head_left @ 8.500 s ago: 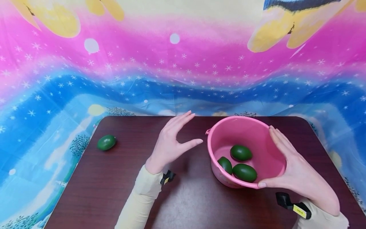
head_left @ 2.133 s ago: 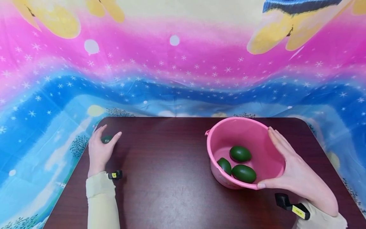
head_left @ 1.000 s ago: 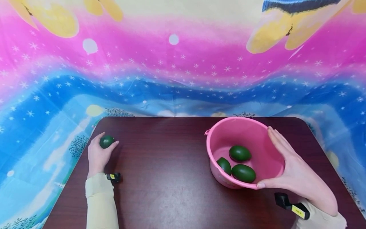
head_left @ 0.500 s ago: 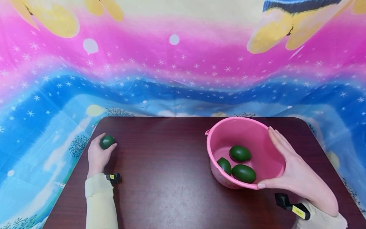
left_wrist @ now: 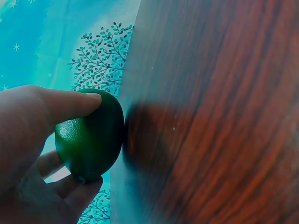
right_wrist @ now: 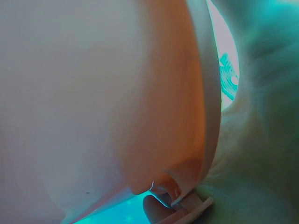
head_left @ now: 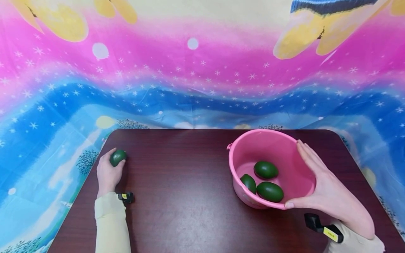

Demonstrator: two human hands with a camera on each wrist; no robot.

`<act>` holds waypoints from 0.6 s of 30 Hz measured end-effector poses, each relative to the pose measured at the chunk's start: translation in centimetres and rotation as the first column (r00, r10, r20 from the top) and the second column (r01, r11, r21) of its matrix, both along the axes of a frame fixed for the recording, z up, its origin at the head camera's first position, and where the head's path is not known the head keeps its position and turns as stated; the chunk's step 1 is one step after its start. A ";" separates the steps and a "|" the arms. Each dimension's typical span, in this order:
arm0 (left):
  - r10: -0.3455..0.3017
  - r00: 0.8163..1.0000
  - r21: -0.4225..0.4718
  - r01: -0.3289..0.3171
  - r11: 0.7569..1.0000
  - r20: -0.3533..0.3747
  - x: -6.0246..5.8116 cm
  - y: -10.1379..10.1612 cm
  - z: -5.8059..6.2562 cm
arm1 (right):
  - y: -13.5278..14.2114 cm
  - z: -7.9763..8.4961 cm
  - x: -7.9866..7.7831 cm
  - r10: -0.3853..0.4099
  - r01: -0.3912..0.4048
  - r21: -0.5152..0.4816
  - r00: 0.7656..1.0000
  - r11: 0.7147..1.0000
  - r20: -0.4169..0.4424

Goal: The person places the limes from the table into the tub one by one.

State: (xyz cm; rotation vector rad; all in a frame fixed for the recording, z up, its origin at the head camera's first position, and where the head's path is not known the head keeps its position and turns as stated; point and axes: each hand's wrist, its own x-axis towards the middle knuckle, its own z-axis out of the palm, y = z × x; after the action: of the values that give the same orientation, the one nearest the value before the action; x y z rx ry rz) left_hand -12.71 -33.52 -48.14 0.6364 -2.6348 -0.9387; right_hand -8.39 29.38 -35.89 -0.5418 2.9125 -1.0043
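Note:
At the table's far left, my left hand (head_left: 108, 173) holds a dark green avocado (head_left: 117, 157). In the left wrist view the thumb lies along one side of the avocado (left_wrist: 96, 144) and fingertips touch the opposite side; it sits close against the tabletop. On the right, my right hand (head_left: 336, 196) grips the rim of a pink bucket (head_left: 238, 188), its thumb at the front and its fingers spread along the right side. Inside the bucket lie three more avocados (head_left: 270, 192). The right wrist view is mostly filled by the bucket's wall (right_wrist: 93, 107).
The dark brown wooden table (head_left: 177, 196) has rounded far corners. A colourful printed cloth (head_left: 196, 77) hangs behind it and along both sides. A small handle lug (head_left: 230, 146) juts from the bucket's left rim.
My left hand has travelled from beside the bucket to the far-left avocado, and its thumb has closed in against it. The right hand and bucket have stayed in place.

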 end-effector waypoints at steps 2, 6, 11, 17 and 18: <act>0.002 1.000 -0.003 -0.002 1.000 -0.004 0.0 0.0 -0.1 | 0.0 -0.1 0.0 -0.001 0.001 0.001 1.000 1.000 -0.003; 0.009 1.000 -0.010 -0.009 1.000 -0.017 -0.1 0.1 -0.3 | 0.0 -0.1 0.0 -0.005 0.005 0.008 1.000 1.000 -0.004; 0.026 0.999 -0.005 -0.026 1.000 -0.036 0.0 0.4 -0.6 | 0.1 -0.1 -0.1 -0.005 0.005 0.001 1.000 1.000 0.011; 0.051 0.995 -0.012 -0.052 0.999 -0.080 0.0 0.6 -0.4 | 0.1 -0.1 -0.1 -0.009 0.009 -0.011 1.000 1.000 0.026; 0.053 0.995 -0.013 -0.054 0.998 -0.084 0.0 0.6 -0.4 | 0.1 -0.1 -0.1 -0.009 0.009 -0.009 1.000 1.000 0.024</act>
State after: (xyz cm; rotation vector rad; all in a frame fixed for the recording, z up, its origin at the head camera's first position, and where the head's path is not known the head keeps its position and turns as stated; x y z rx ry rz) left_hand -12.72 -32.88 -48.54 0.6462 -2.5369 -0.9083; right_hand -8.48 29.52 -35.96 -0.5143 2.8932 -1.0187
